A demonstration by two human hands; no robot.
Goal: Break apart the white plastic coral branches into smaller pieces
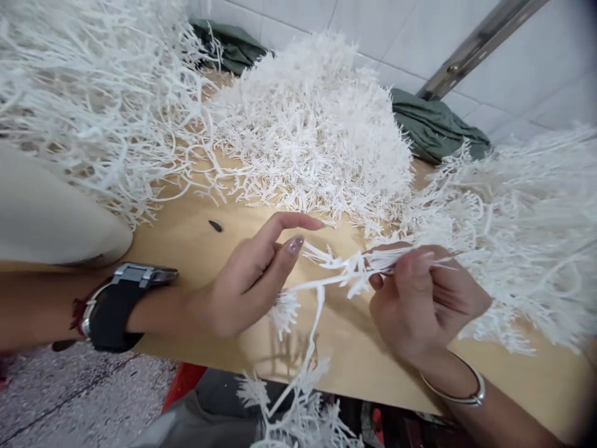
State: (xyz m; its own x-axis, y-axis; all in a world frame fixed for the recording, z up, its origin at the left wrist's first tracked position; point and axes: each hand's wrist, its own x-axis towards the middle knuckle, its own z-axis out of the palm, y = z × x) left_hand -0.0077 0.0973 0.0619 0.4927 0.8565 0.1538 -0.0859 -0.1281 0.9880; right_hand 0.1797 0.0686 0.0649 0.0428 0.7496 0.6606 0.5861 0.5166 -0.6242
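Observation:
A white branched piece [314, 323] hangs over the table's front edge, its stem rising between my hands. My right hand [424, 298] is closed around thin white sprigs at its upper right end, thumb pressed on them. To the left, my left hand [261, 267] has its index finger stretched out and its thumb apart from it, near the sprigs' left tips. Part of the stem passes behind or beside the left fingers; whether they touch it is unclear, but no grip shows.
White sprigs form a heap [317, 124] at the back of the tan table [186, 249]. Branched white bundles lie left [93, 99] and right [527, 230]. A pale rounded object [51, 211] stands left; dark green cloth [433, 124] lies by the wall.

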